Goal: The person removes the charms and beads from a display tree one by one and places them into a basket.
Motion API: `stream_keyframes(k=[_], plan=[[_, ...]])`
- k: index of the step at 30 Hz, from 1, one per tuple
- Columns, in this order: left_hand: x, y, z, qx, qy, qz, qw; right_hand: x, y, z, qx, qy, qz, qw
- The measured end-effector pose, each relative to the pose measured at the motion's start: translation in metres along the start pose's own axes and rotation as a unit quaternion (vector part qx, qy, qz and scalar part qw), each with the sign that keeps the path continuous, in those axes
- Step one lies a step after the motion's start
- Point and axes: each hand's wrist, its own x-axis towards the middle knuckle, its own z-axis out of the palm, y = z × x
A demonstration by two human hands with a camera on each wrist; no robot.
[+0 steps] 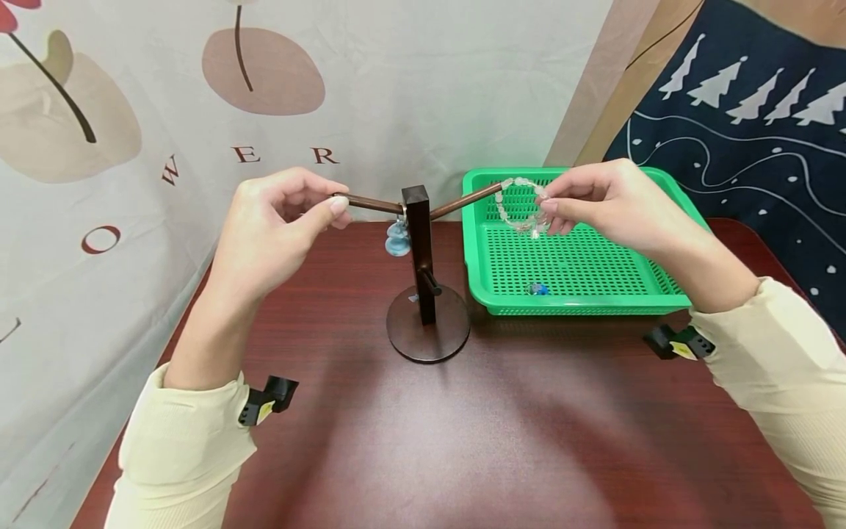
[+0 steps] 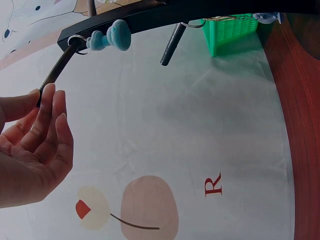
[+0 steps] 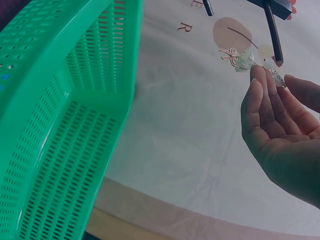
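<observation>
My left hand pinches the outer end of the left peg on a dark wooden display stand, between thumb and fingers. A light blue keychain hangs by its ring from that peg, close to the post. On the other side, my right hand pinches a clear beaded bracelet by its right edge. The bracelet's loop hangs at the tip of the right peg and overlaps it in the head view. Pale green and pink charms dangle from the bracelet in the right wrist view.
A green plastic basket stands behind and right of the stand, with a small blue item inside. Another ring with a chain and small blue charm hangs from a lower peg. A printed cloth hangs behind the table.
</observation>
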Motion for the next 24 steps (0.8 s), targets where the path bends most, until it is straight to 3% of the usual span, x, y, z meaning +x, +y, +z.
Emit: stream_keyframes(k=[10, 24], plan=[[-0.001, 0.000, 0.000, -0.003, -0.001, -0.002, 1.0000, -0.012, 0.010, -0.009, -0.043, 0.013, 0.015, 0.999], [-0.001, 0.000, 0.000, 0.001, 0.000, -0.001, 1.0000, -0.034, 0.035, -0.019, -0.040, 0.014, 0.063, 0.997]])
